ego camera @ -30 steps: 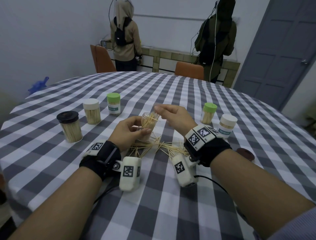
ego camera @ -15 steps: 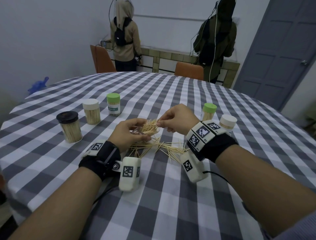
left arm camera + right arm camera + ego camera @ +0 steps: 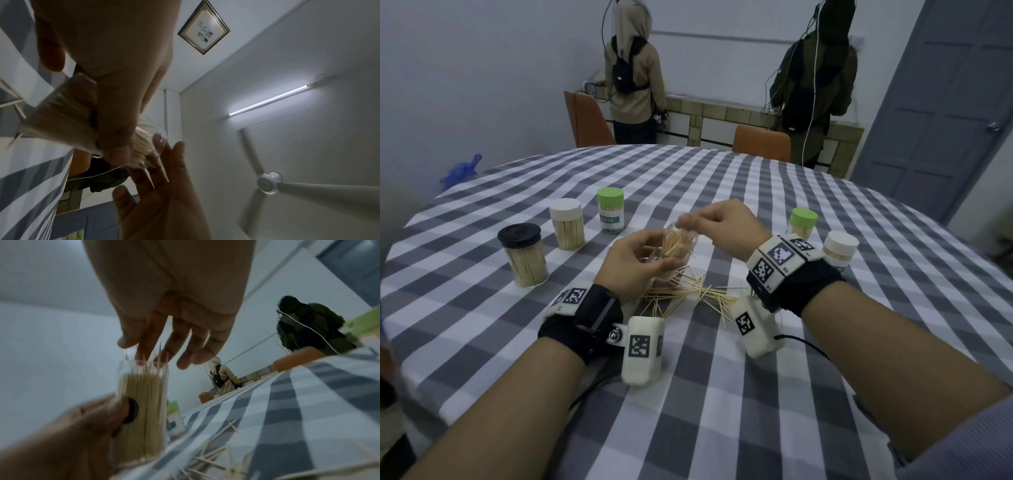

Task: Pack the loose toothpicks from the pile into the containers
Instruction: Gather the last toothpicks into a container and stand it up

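My left hand [image 3: 633,263] grips the clear plastic jar of toothpicks [image 3: 677,242], raised above the loose pile of wooden toothpicks [image 3: 688,294] on the grey-and-white checked tablecloth [image 3: 722,394]. My right hand [image 3: 726,222] hovers at the jar's mouth, fingers [image 3: 148,340] loosely spread, touching protruding tips.

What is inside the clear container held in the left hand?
The clear container, gripped by the left hand, is packed with upright toothpicks, a few tips poking past the rim under the right hand. Its bottom is blurred, partly covered by fingers.
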